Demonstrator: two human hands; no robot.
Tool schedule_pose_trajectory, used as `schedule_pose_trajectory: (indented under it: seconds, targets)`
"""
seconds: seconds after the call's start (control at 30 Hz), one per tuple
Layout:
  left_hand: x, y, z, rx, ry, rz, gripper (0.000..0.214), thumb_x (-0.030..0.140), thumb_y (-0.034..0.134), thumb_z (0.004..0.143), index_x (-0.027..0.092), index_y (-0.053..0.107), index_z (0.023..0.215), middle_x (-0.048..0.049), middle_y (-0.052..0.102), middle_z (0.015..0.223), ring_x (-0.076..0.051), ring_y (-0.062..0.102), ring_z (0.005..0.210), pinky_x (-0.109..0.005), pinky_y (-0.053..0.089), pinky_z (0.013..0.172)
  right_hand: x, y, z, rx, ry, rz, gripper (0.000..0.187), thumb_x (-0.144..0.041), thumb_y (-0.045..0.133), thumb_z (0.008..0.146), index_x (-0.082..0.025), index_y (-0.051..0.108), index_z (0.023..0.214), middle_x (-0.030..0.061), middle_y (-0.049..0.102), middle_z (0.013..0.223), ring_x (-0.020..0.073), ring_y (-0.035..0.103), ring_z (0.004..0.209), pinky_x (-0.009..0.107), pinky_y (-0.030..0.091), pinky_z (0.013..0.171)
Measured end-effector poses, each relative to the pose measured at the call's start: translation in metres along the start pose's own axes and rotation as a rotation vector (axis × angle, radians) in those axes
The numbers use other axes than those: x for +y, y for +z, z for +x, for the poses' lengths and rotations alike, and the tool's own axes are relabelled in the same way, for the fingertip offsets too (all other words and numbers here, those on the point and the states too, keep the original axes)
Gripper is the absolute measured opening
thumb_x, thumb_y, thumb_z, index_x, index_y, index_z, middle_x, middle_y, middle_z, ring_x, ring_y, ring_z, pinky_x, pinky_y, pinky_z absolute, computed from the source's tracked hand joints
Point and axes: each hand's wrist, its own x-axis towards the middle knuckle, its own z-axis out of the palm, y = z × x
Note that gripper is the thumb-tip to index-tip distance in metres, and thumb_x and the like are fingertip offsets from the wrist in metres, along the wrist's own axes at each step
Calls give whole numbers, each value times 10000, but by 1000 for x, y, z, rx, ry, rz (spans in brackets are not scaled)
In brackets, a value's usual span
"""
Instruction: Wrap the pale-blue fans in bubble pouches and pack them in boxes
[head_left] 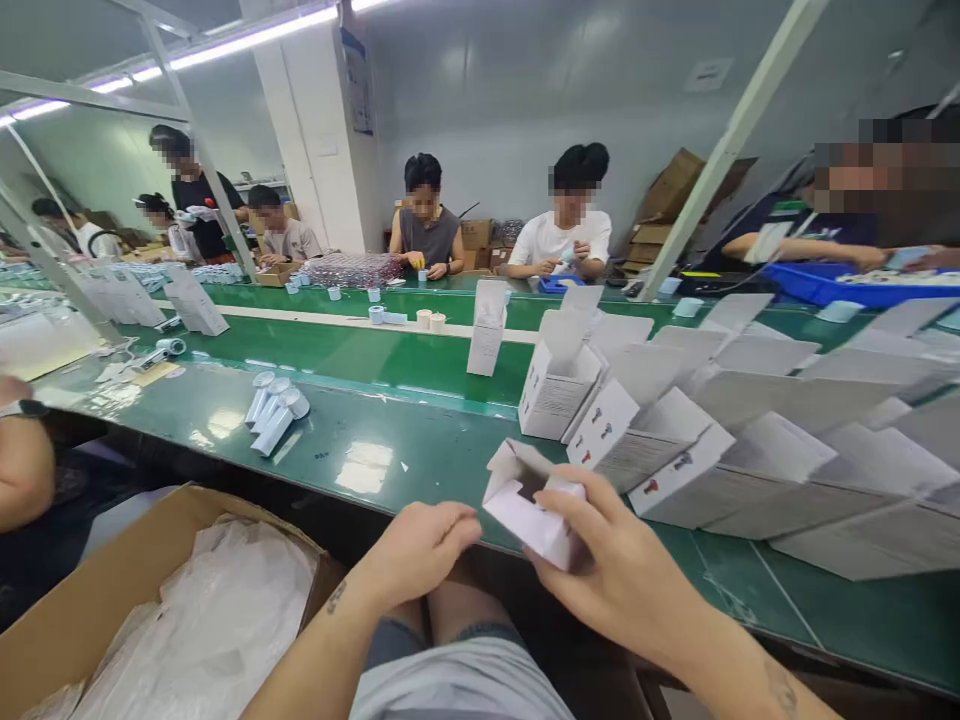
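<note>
My right hand grips a small white cardboard box just over the table's near edge. Its upper end is open, with flaps standing up, and the inside looks dark. To the left is my left hand, its fingers drawn together close to the box but apart from it. Nothing shows between those fingers, though their inner side is hidden. Beyond my right hand, several white boxes stand in rows with raised flaps, some printed with small pictures of a tool-like product.
Light-blue plastic parts lie grouped on the green table. One upright white box stands on the green conveyor. A carton of clear plastic bags is at lower left. Co-workers sit opposite; a person's arm shows at left.
</note>
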Motion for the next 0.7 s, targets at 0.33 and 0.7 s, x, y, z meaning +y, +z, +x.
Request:
schedule_pose_trajectory:
  seconds: [0.33, 0.7]
  targets:
    - [33, 58, 60, -370, 131, -1244, 654, 462, 874, 610, 212, 693, 1186, -108, 696, 1149, -285, 636, 1060, -367, 465, 898, 9, -52, -18, -234, 277, 535, 480, -160, 696, 658, -272, 504, 1084, 46, 547, 1118, 191, 598, 884, 273, 517, 706]
    - [55, 84, 46, 100, -75, -1213, 473, 349, 876, 635, 182, 757, 1061, -99, 734, 1084, -237, 666, 968, -348, 490, 886, 20, -43, -23, -347, 150, 580, 649, -252, 684, 768, -289, 474, 1382, 100, 444, 1398, 291, 516, 1263, 413, 508, 983]
